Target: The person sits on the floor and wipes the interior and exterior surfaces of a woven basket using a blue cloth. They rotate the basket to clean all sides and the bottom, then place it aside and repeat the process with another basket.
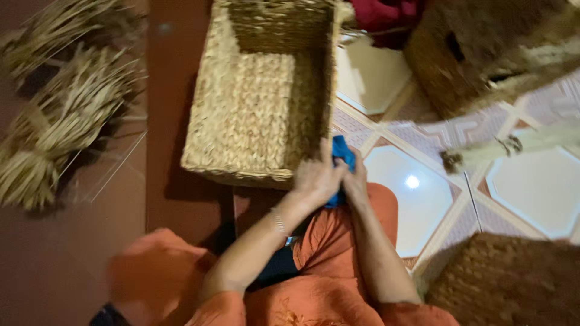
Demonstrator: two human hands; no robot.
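Both hands [335, 178] around blue cloth [342, 152] beside woven basket [260, 96]

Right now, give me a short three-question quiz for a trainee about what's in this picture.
1. True or false: both hands grip the small blue cloth-like object.
2. Which does the left hand touch? A) the dried straw bundles B) the rectangular woven straw basket C) the white floor tile
3. Fill in: the person's garment is ____ in colour.

Key: 1 true: the right hand holds it too. 2 B, at its near rim. 3 orange.
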